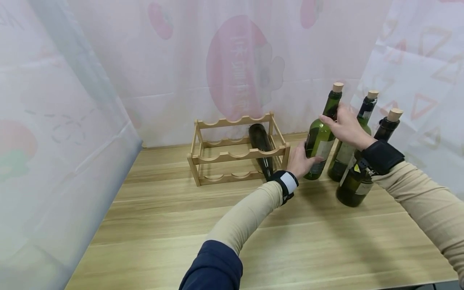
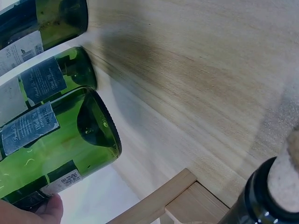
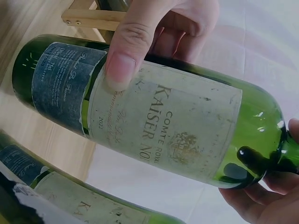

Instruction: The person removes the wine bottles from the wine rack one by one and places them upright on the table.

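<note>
Both my hands hold a green wine bottle [image 1: 320, 139] with a cork in its neck, tilted a little, just right of a wooden wine rack [image 1: 214, 159]. My right hand [image 1: 349, 127] grips it around the neck and shoulder. Lower down, my left hand [image 1: 300, 160] holds the body, its thumb across the pale label [image 3: 187, 121]. The left wrist view shows the bottle's base [image 2: 100, 126] from below. Inside the rack lies a dark bottle [image 1: 258, 139], its corked neck [image 2: 254, 196] pointing toward me.
Two more corked bottles stand on the right: a green one [image 1: 342, 161] behind my right wrist and a darker one [image 1: 351, 194] nearer the front. The wooden table [image 1: 152, 225] meets a printed white sheet [image 1: 174, 96] behind, with sheets on both sides too.
</note>
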Motion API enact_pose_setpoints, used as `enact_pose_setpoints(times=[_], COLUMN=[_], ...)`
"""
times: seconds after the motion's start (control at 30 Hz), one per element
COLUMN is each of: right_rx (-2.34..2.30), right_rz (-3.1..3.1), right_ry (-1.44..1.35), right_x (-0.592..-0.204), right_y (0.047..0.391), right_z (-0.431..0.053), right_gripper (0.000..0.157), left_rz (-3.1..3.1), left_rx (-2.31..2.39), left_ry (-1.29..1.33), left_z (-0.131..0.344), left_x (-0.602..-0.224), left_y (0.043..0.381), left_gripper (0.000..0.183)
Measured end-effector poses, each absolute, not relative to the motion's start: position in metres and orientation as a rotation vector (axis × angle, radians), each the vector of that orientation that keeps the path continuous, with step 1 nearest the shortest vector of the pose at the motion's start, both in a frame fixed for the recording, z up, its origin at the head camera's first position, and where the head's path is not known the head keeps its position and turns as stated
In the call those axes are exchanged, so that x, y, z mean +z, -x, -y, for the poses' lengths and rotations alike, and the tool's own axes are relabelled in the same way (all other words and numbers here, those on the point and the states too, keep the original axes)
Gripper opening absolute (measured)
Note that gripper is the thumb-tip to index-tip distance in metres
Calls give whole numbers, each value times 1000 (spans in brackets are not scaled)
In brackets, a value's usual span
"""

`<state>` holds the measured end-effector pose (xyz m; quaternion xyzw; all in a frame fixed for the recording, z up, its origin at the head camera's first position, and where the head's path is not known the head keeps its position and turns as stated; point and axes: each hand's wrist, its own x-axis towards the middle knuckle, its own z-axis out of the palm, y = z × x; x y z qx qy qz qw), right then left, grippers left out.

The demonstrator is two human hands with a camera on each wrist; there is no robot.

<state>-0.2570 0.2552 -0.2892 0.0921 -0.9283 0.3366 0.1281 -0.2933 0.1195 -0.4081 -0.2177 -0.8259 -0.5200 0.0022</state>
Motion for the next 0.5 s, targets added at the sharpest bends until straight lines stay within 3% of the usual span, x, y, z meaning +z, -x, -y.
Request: enact_pose_setpoints(times=[0.5], right_rx=[907], right_rz=[2760], right_ry=[-210], right_x=[-294], right_y=[260], right_z=[-260], right_gripper=[79], left_rz=[2640], left_rx=[-1602], left_ry=[648], left_z=[-128], left_x=[-415], left_y=[294], left_gripper=[60])
